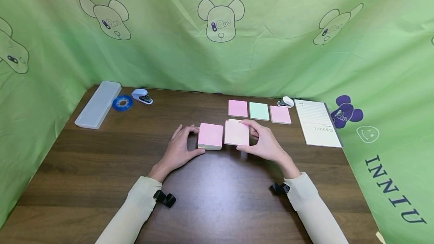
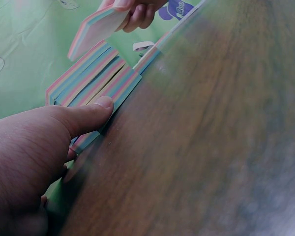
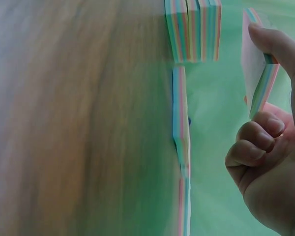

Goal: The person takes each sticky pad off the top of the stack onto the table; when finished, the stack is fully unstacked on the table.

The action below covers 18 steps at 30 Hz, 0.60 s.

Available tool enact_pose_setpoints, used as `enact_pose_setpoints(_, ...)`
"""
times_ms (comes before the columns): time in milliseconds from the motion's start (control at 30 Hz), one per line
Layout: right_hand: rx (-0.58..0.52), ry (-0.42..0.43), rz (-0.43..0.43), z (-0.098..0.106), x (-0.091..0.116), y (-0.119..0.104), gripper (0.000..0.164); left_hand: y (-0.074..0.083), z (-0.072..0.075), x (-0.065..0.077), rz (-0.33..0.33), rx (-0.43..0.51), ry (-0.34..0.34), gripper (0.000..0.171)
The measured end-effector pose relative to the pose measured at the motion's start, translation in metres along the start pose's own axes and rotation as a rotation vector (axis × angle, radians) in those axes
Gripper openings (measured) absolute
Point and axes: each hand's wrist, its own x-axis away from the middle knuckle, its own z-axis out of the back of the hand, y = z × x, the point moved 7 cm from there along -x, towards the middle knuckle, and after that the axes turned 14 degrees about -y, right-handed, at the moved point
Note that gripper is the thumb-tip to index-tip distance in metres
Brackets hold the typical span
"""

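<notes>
In the head view, a pile of sticky note pads (image 1: 210, 134), pink on top, stands on the table. My left hand (image 1: 178, 148) grips its left side, thumb at the near edge and fingers toward the far corner. Striped edges of several stacked pads (image 2: 96, 81) show in the left wrist view. Just right of the pile, my right hand (image 1: 266, 144) pinches a pale pink sticky note pad (image 1: 236, 134) between thumb and fingers, raised off the table. A second edge sticks out behind it; whether that is another pad, I cannot tell. The right wrist view shows its layered colored edge (image 3: 265, 88).
Behind lie a pink pad (image 1: 237, 108), a green pad (image 1: 259, 111) and another pink pad (image 1: 280, 115). A white stapler (image 1: 286, 102) and a notebook (image 1: 317, 123) are at right. At far left are a plastic case (image 1: 99, 104), blue tape (image 1: 122, 103) and a stapler (image 1: 141, 95).
</notes>
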Motion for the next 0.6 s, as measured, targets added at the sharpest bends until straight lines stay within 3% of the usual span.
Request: enact_pose_setpoints(600, 0.02, -0.007, -0.057, 0.025, 0.025, 0.036, 0.08, 0.0, 0.0, 0.001, 0.007, 0.007, -0.006, 0.072)
